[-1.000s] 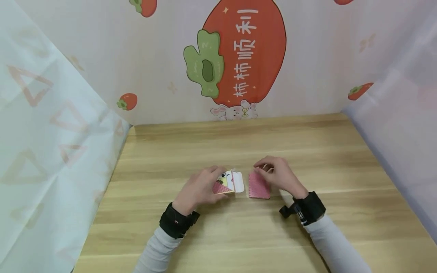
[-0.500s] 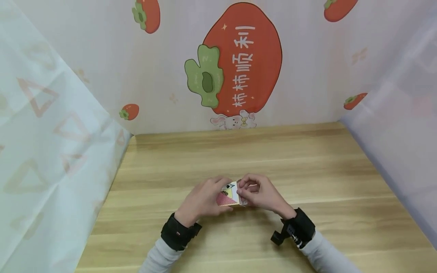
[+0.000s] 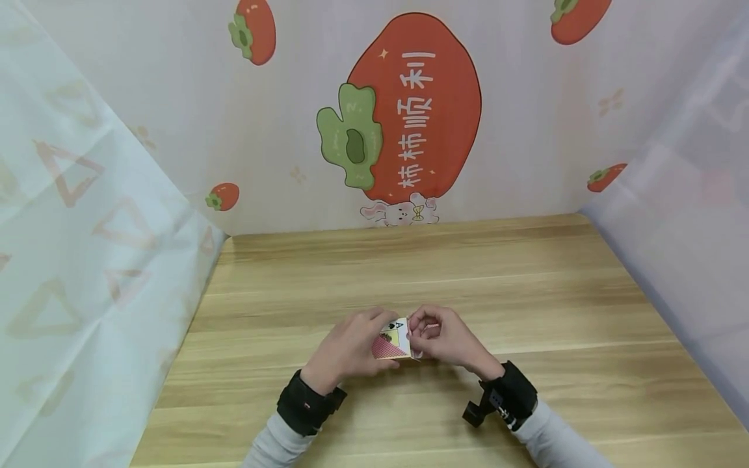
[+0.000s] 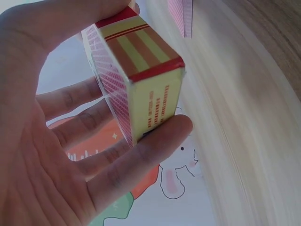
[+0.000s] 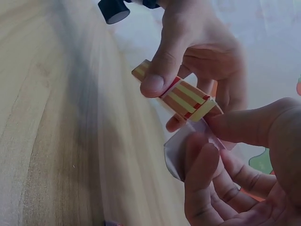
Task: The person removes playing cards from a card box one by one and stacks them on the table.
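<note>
My left hand (image 3: 357,344) grips a playing-card box (image 3: 393,341) by its edges, thumb on one side and fingers on the other. The box shows an ace of spades and a pink pattern; its narrow side (image 4: 141,52) is striped yellow and brown with red bands. At the box's right end my right hand (image 3: 447,338) pinches the white flap (image 5: 176,153), which bends between thumb and fingers. The flap stands out from the box end. Past the box in the left wrist view, part of a pink patterned block (image 4: 181,16) shows at the top edge.
The wooden table (image 3: 526,279) spreads around both hands. A pale backdrop (image 3: 269,130) with a printed red fruit rises behind it, and light cloth sheets (image 3: 93,273) stand at both sides. Black straps with cameras (image 3: 310,403) sit on the wrists.
My right hand has moved left from above the pink card stack to the box's flap. That stack is now out of sight in the head view. My left hand keeps its grip; the head view has tilted up.
</note>
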Demonstrator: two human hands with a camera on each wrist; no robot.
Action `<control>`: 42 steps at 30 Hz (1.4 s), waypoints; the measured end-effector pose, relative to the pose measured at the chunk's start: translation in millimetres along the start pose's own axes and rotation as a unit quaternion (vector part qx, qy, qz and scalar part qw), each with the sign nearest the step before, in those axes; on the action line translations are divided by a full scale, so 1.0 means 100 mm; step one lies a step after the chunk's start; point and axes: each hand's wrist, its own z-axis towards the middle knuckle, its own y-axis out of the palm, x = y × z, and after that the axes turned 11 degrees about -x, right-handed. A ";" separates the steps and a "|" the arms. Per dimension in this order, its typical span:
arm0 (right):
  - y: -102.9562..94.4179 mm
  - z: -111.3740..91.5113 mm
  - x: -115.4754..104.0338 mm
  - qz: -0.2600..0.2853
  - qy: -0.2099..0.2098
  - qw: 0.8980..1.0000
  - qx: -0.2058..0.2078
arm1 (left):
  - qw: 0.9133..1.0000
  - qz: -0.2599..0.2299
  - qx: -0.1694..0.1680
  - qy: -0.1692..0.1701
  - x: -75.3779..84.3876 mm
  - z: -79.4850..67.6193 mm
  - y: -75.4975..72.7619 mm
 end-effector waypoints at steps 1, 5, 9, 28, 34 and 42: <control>0.00 0.00 0.00 0.003 0.006 1.000 -0.002 | 1.000 -0.001 -0.001 -0.002 0.00 0.00 0.00; -0.04 -0.01 -0.01 0.031 0.038 0.999 -0.010 | 1.000 -0.006 -0.009 -0.010 -0.01 0.00 0.00; -0.09 -0.04 -0.03 0.061 0.069 0.996 -0.020 | 1.000 -0.006 -0.016 -0.017 -0.02 -0.01 -0.03; -0.68 -0.19 -0.10 0.097 0.069 0.993 0.000 | 0.998 -0.047 0.001 -0.052 -0.14 -0.04 -0.08; -0.87 -0.19 -0.02 0.117 0.016 0.993 0.028 | 0.999 -0.027 0.018 -0.036 -0.19 -0.02 -0.09; -0.95 -0.16 0.16 0.069 0.072 0.993 0.066 | 0.998 -0.034 0.007 -0.043 -0.20 0.00 -0.05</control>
